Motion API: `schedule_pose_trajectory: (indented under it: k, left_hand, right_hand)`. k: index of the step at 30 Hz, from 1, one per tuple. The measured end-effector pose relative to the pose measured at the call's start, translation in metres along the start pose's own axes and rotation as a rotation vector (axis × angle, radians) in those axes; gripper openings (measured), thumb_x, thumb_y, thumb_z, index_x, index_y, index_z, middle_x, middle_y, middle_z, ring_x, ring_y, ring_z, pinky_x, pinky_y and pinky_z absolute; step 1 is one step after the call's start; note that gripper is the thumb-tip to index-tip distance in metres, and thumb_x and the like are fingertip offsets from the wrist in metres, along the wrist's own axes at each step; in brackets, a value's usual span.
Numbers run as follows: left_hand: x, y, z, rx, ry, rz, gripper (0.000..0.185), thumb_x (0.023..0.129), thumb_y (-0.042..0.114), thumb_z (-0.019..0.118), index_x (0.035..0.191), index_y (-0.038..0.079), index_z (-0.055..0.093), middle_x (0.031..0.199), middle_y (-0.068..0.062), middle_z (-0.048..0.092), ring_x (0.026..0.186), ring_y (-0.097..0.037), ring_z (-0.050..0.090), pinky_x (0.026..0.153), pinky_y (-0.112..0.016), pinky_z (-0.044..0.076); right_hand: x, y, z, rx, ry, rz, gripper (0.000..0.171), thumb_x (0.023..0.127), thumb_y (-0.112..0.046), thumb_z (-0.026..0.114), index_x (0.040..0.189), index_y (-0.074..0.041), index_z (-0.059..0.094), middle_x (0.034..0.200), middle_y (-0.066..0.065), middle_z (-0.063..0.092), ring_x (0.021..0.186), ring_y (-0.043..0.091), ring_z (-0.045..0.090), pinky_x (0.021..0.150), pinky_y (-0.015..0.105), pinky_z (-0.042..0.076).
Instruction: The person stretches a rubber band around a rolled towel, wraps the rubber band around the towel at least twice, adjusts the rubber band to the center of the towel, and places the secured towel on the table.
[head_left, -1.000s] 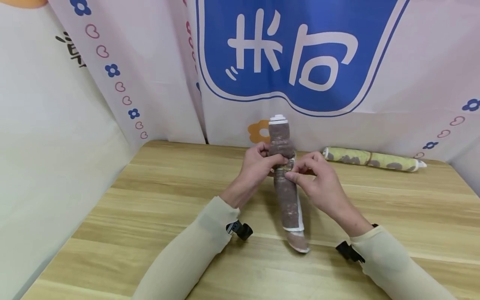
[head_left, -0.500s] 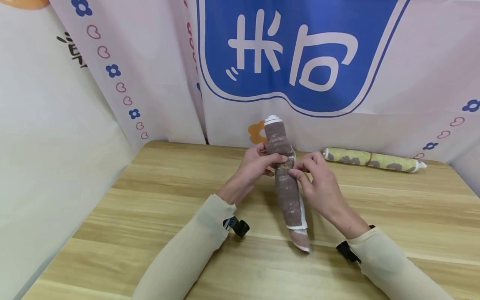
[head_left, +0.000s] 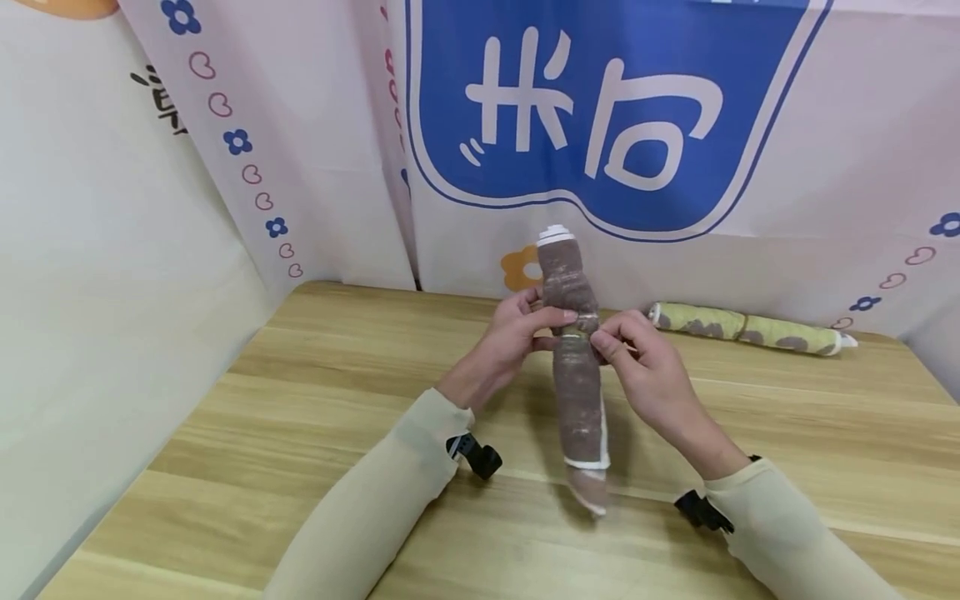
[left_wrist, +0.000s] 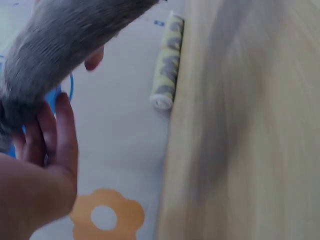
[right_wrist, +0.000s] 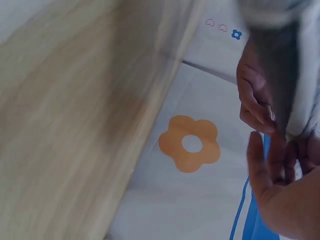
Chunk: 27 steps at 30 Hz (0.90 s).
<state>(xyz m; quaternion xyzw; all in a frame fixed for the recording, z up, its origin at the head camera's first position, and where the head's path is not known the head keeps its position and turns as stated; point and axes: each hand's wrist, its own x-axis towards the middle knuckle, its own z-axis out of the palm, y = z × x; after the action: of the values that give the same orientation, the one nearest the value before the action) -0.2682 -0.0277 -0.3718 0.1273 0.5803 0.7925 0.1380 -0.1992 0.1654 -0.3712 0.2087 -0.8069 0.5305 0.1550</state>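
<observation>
In the head view a brown towel [head_left: 579, 392] with white edges is rolled into a long tube, held upright-ish above the table. A thin rubber band [head_left: 576, 335] circles its middle, where the roll is pinched narrower. My left hand [head_left: 513, 337] grips the roll from the left, thumb across its front. At the right side, my right hand [head_left: 648, 358] pinches at the band with thumb and forefinger. The left wrist view shows the towel [left_wrist: 65, 47] over my fingers [left_wrist: 65, 130]. In the right wrist view both hands meet at the towel [right_wrist: 280, 70].
A second rolled towel [head_left: 705, 322], yellow with grey patches and a band round its middle, lies along the back right edge of the wooden table [head_left: 315, 433]. Behind the table hangs a printed cloth [head_left: 330, 150] with a blue sign.
The brown towel roll has swung a little, its lower end now further left. My right fingertips have shifted from the front of the roll to its right side. The head view has shifted slightly.
</observation>
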Motion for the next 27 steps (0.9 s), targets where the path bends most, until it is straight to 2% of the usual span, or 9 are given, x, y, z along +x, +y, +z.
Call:
schedule_pose_trajectory:
  k: [3,7,10,13,15,17,19,23,27]
  left_hand:
    - [-0.002,0.001,0.001,0.041,0.075,-0.010,0.040,0.092,0.010,0.076,0.127,0.001,0.061,0.116,-0.009,0.072,0.094,-0.017,0.068,0.076,-0.031,0.059]
    - [-0.003,0.001,0.001,0.063,0.136,-0.016,0.036,0.090,0.010,0.078,0.122,0.002,0.063,0.115,-0.008,0.072,0.095,-0.018,0.068,0.077,-0.031,0.059]
    - [-0.002,0.001,0.001,0.089,0.138,-0.009,0.038,0.090,0.009,0.079,0.124,0.003,0.063,0.116,-0.008,0.073,0.096,-0.019,0.069,0.078,-0.032,0.059]
    - [-0.002,0.001,0.002,0.112,0.123,0.023,0.043,0.090,0.009,0.079,0.128,0.003,0.061,0.118,-0.010,0.074,0.098,-0.021,0.071,0.080,-0.035,0.061]
    - [-0.002,0.003,0.004,0.129,0.119,0.047,0.044,0.090,0.009,0.079,0.129,0.001,0.059,0.118,-0.012,0.074,0.099,-0.022,0.071,0.080,-0.036,0.062]
    - [-0.003,0.004,0.006,0.154,0.129,0.068,0.043,0.090,0.007,0.079,0.127,0.000,0.058,0.117,-0.014,0.074,0.098,-0.022,0.072,0.077,-0.035,0.062]
    - [-0.004,0.005,0.008,0.191,0.142,0.080,0.042,0.090,0.005,0.079,0.125,0.000,0.058,0.115,-0.015,0.074,0.096,-0.022,0.072,0.072,-0.033,0.062]
    - [-0.006,0.007,0.010,0.261,0.155,0.085,0.038,0.089,0.003,0.080,0.120,0.000,0.059,0.110,-0.016,0.075,0.091,-0.021,0.071,0.065,-0.029,0.060]
    - [-0.008,0.007,0.010,0.303,0.167,0.069,0.032,0.088,0.003,0.081,0.111,0.003,0.058,0.103,-0.015,0.075,0.086,-0.020,0.069,0.063,-0.028,0.059]
  right_hand:
    - [-0.001,0.001,0.003,0.017,-0.023,-0.088,0.015,0.106,0.001,0.059,0.092,0.000,0.064,0.104,0.007,0.055,0.091,0.018,0.059,0.078,0.022,0.057]
    - [-0.002,0.002,0.005,0.013,-0.038,-0.129,0.015,0.102,0.006,0.063,0.089,-0.001,0.064,0.108,0.008,0.054,0.093,0.019,0.055,0.074,0.022,0.056]
    - [-0.002,0.001,0.006,-0.019,-0.018,-0.104,0.013,0.099,0.005,0.070,0.089,-0.001,0.065,0.109,0.009,0.055,0.096,0.019,0.055,0.073,0.022,0.056]
    - [-0.002,0.002,0.006,-0.057,0.039,-0.064,0.013,0.099,0.001,0.073,0.089,-0.001,0.066,0.110,0.008,0.055,0.098,0.018,0.055,0.072,0.020,0.055]
    - [-0.001,0.003,0.006,-0.099,0.088,-0.075,0.012,0.099,0.000,0.073,0.089,-0.001,0.066,0.109,0.009,0.055,0.096,0.017,0.055,0.072,0.017,0.053]
    - [0.000,0.004,0.007,-0.168,0.129,-0.138,0.011,0.098,0.001,0.073,0.090,0.001,0.067,0.110,0.013,0.056,0.093,0.018,0.057,0.072,0.016,0.050]
    - [0.000,0.006,0.008,-0.270,0.171,-0.243,0.009,0.096,0.004,0.074,0.091,0.003,0.067,0.110,0.017,0.057,0.092,0.022,0.059,0.073,0.019,0.049]
    - [0.001,0.010,0.010,-0.443,0.251,-0.443,0.013,0.089,0.009,0.080,0.092,0.003,0.068,0.111,0.022,0.059,0.091,0.031,0.064,0.070,0.033,0.053]
    - [0.001,0.014,0.008,-0.503,0.233,-0.561,0.020,0.083,0.010,0.084,0.094,0.002,0.070,0.111,0.020,0.061,0.085,0.032,0.066,0.062,0.044,0.056]
